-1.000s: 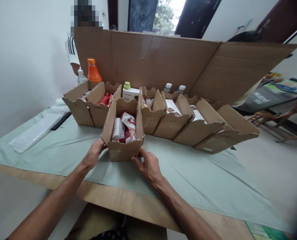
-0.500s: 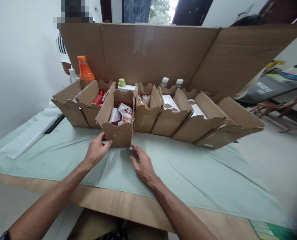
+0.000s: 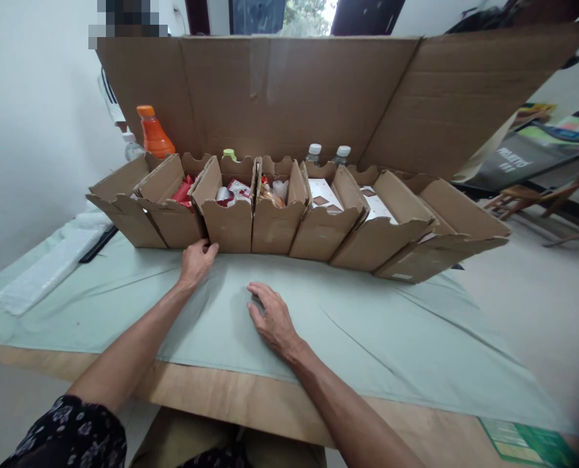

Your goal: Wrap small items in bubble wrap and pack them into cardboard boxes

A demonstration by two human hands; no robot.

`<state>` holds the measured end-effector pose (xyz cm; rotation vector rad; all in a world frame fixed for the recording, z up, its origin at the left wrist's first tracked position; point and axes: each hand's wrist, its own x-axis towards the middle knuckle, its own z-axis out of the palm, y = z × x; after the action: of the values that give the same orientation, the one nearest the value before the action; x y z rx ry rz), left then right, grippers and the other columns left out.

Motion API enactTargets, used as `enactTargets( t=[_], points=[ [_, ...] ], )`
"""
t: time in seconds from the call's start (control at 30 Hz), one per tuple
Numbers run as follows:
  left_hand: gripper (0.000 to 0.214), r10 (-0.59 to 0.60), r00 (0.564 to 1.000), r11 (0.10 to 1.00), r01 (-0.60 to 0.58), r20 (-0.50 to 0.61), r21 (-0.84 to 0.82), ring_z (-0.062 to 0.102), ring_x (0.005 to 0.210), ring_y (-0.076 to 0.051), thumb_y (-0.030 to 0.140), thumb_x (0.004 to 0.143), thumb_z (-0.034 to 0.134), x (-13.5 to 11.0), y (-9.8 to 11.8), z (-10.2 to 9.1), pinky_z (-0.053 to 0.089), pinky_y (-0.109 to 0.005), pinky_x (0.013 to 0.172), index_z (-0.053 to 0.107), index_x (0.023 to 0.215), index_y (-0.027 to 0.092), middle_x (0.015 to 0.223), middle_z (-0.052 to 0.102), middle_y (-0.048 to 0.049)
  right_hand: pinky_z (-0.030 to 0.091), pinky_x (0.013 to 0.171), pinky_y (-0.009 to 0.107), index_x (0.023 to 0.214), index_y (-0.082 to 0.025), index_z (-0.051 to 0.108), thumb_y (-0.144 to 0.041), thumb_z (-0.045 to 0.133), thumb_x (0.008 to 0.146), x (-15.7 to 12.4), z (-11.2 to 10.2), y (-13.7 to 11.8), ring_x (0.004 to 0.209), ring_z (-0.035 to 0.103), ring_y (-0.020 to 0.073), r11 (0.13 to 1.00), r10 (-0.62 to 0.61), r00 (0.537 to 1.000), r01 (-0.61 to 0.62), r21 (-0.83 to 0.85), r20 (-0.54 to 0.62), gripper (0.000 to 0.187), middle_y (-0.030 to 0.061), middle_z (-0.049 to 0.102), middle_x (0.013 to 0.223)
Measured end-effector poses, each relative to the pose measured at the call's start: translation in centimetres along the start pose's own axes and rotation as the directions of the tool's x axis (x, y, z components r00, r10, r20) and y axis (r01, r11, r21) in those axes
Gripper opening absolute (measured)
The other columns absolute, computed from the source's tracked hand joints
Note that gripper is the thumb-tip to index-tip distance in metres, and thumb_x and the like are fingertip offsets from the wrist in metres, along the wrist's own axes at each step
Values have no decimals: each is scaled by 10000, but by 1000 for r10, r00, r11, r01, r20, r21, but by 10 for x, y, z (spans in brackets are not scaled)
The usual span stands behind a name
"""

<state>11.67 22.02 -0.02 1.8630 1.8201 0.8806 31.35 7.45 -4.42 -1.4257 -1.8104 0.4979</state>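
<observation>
Open-topped cardboard boxes stand side by side on the table. My left hand is at the lower front left corner of the third cardboard box from the left, its thumb by the front and its other fingers curled toward the side, tips partly hidden. Inside that box lie a red and white packet and a shiny clear roll-like item. My right hand is open over the pale green cloth, fingers bent a little and apart, holding nothing, a short way in front of the boxes.
Behind the boxes rises a folded cardboard panel. An orange bottle and white-capped bottles stand between them. A flat plastic-wrapped bundle lies at the left. A person is partly visible behind the panel.
The third box has slid back into line with its neighbours, and my left hand has moved forward with it. My right hand, earlier near the box's right corner, is now apart from it.
</observation>
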Motion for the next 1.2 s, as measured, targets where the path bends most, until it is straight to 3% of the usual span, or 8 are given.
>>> enactTargets(
  t=[0.17, 0.47, 0.6, 0.77, 0.87, 0.93, 1.07, 1.2],
  points=[
    [769, 165, 978, 985, -155, 131, -79, 616, 1326, -308, 396, 869, 549, -38, -21, 4, 504, -433, 1073, 415, 1559, 85, 1492, 596, -214, 501, 1068, 498, 1212, -222, 694, -171, 574, 891, 0, -4, -3, 1267, 649, 275, 1000, -14, 1000, 14, -10, 15, 346, 126, 699, 1356],
    [516, 425, 806, 862, -500, 412, 90, 350, 1547, -338, 354, 956, 537, -99, -65, -33, 289, -588, 1248, 594, 1448, 209, 1630, 458, -137, 541, 1010, 465, 1040, -222, 741, -184, 546, 895, 10, -10, -9, 1142, 707, 267, 997, -57, 998, 57, -54, 13, 246, 112, 763, 1209],
    [532, 442, 816, 818, -537, 374, 206, 342, 1551, -342, 301, 970, 521, -126, -62, -31, 247, -601, 1258, 545, 1494, 214, 1654, 420, -137, 577, 889, 365, 1239, -211, 686, -204, 518, 918, 55, -12, -46, 909, 742, 209, 992, -105, 993, 109, -68, 51, 362, 80, 785, 1105],
    [419, 473, 844, 868, -496, 255, 32, 496, 1441, -350, 324, 899, 607, -129, -62, -30, 346, -592, 1220, 697, 1290, 201, 1503, 597, -148, 533, 891, 327, 1539, -232, 451, -217, 533, 939, 155, -4, -130, 850, 726, 199, 971, -165, 984, 173, -163, 59, 605, 19, 787, 982],
    [309, 322, 947, 940, -322, -16, -116, 628, 1274, -325, 303, 893, 593, -120, -64, -34, 479, -551, 1124, 737, 1151, 211, 1331, 701, -145, 524, 903, 346, 1420, -191, 583, -190, 581, 906, 203, 9, -156, 851, 720, 226, 972, -62, 996, 76, -224, 68, 515, 35, 778, 870],
    [311, 164, 963, 953, -211, -213, -218, 627, 1262, -318, 314, 910, 584, -115, -63, -42, 501, -533, 1104, 713, 1175, 213, 1330, 684, -146, 528, 869, 316, 1232, -208, 700, -161, 546, 918, 215, 18, -160, 845, 719, 213, 977, -35, 997, 49, -206, 69, 353, 33, 777, 853],
    [389, -108, 892, 895, -104, -438, -434, 532, 1379, -322, 369, 936, 570, -108, -64, -60, 426, -521, 1177, 631, 1284, 208, 1459, 568, -160, 523, 769, 264, 1052, -254, 742, -171, 500, 958, 187, 20, -161, 798, 723, 188, 981, -72, 996, 81, -174, 56, 272, 5, 775, 818],
    [513, -340, 825, 761, -41, -452, -647, 515, 1401, -320, 438, 948, 542, -113, -74, -73, 390, -507, 1204, 529, 1402, 199, 1478, 548, -170, 513, 711, 248, 1004, -242, 753, -195, 522, 958, 107, -5, -165, 729, 722, 168, 985, -147, 985, 154, -80, 87, 241, 1, 776, 810]
  ],
)
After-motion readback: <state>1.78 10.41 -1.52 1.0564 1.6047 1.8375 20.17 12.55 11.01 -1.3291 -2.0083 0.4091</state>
